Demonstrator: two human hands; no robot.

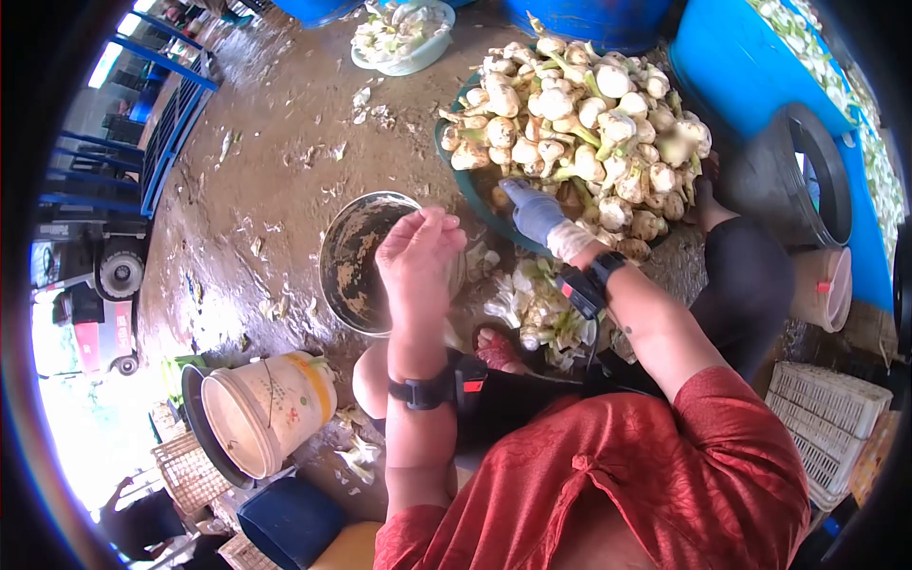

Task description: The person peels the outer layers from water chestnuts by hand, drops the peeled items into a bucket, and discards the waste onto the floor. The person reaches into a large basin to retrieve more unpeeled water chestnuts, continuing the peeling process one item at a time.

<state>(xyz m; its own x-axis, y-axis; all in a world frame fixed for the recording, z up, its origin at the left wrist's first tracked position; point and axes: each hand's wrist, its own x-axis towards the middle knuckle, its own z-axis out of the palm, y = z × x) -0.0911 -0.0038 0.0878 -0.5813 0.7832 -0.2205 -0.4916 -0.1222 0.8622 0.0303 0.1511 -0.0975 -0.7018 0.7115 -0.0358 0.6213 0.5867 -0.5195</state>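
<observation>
Bare and raised, my left hand (423,249) is above the edge of a round bucket (353,261) with a dirty, mud-stained inside. Its fingers are curled and pinched together; whatever they hold, if anything, is too small to make out. My right hand (540,217), in a blue-grey glove, is at the near left rim of a wide green basin (472,195). Its fingers look drawn together, with their undersides hidden. Heaped high in the basin are soil-marked white bulbs (589,123) with short stalks, like garlic or onions. Leafy peelings (541,309) lie on the floor below the right hand.
A pale bowl of peelings (404,43) stands at the back. Blue tubs (760,66) and a grey barrel (798,180) are at the right, above a white crate (826,423). A tipped cream bucket (271,408) lies left on the wet floor (247,190).
</observation>
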